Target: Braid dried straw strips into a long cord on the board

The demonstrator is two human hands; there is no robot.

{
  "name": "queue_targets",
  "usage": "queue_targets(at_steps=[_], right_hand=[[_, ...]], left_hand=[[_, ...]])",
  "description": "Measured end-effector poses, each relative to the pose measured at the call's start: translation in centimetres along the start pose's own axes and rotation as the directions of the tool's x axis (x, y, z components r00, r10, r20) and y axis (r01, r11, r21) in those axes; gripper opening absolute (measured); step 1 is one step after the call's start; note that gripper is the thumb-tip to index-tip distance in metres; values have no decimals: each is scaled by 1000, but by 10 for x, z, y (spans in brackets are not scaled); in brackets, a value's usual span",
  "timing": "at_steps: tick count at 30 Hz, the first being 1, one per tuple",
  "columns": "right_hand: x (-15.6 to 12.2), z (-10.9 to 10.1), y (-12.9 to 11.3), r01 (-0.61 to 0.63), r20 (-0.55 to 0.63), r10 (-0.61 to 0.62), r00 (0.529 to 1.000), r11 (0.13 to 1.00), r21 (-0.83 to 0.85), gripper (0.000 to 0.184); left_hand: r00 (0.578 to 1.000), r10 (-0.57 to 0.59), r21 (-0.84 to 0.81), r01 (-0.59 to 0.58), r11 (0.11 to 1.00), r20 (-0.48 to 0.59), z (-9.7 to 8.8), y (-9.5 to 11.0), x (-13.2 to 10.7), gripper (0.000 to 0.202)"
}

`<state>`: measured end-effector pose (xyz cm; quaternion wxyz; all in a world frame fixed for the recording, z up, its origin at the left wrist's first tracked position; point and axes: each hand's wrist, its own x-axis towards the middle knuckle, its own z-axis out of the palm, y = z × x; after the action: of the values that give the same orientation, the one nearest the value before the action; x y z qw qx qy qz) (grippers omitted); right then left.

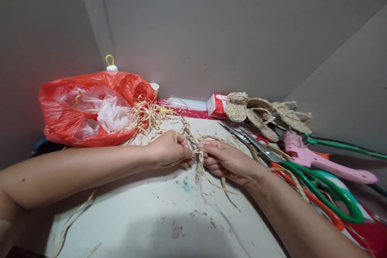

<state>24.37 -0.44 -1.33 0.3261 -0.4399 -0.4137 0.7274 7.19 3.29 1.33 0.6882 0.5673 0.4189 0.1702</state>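
Note:
Over the middle of the white tabletop, my left hand (175, 147) and my right hand (222, 159) meet at a bundle of dry straw strands (200, 160). The fingers of both hands are pinched on it, the left from one side and the right from the other. Loose strand ends hang below the fingers. A twisted straw cord (188, 127) runs upward from between the hands, and another braided length lies behind my right hand. The fingertips of my left hand are partly hidden by the strands.
A red plastic bag (87, 131) and a heap of straw (148, 115) sit at the left back. Woven straw pieces (237, 107) lie by a red-and-white box (216, 105). Green-handled scissors (326, 205) and a pink glue gun (323, 161) are at the right. Grey panels enclose the table (136, 209).

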Motion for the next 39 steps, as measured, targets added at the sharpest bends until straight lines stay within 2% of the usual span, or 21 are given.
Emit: queue_targets(at_steps=[3, 6, 9, 13, 16, 19, 22, 25, 28, 34, 39], right_hand=[[0, -1, 0, 2, 6, -2, 1000, 1000, 0, 38], [0, -1, 1, 1, 1, -1, 1000, 1000, 0, 39], [1, 0, 0, -4, -15, 4, 1000, 1000, 4, 38], [1, 1, 0, -9, -12, 9, 1000, 1000, -4, 37], [0, 2, -1, -9, -14, 9, 1000, 1000, -13, 35], [0, 3, -1, -9, -17, 8, 1000, 1000, -28, 34], [0, 2, 0, -6, -17, 6, 1000, 1000, -21, 36], [0, 2, 0, -2, -18, 1, 1000, 1000, -18, 36], [0, 3, -1, -8, -26, 7, 1000, 1000, -29, 36], [0, 5, -3, -15, -21, 14, 1000, 999, -39, 33], [0, 5, -3, -16, -37, 15, 999, 1000, -23, 31]], left_hand=[[997, -68, -54, 69, 996, 23, 2, 1, 1, 20], [999, -40, 1, 40, 999, -6, 1, 1, -1, 16], [1000, -15, -68, 16, 998, 20, 0, 0, -1, 13], [995, -61, -130, 72, 989, 85, 0, -1, 2, 12], [993, -88, -96, 95, 991, 76, 2, 1, 4, 13], [998, -60, 30, 60, 998, 27, 4, 3, 4, 11], [999, 39, 151, -37, 988, -7, 4, 1, 4, 12], [989, 146, 201, -148, 968, 23, 3, -3, 4, 23], [981, 189, 203, -195, 960, 48, 2, -6, 2, 26], [979, 166, 177, -185, 967, 114, -1, -9, 3, 27], [989, 92, 94, -103, 990, 120, -2, -10, 4, 29]])
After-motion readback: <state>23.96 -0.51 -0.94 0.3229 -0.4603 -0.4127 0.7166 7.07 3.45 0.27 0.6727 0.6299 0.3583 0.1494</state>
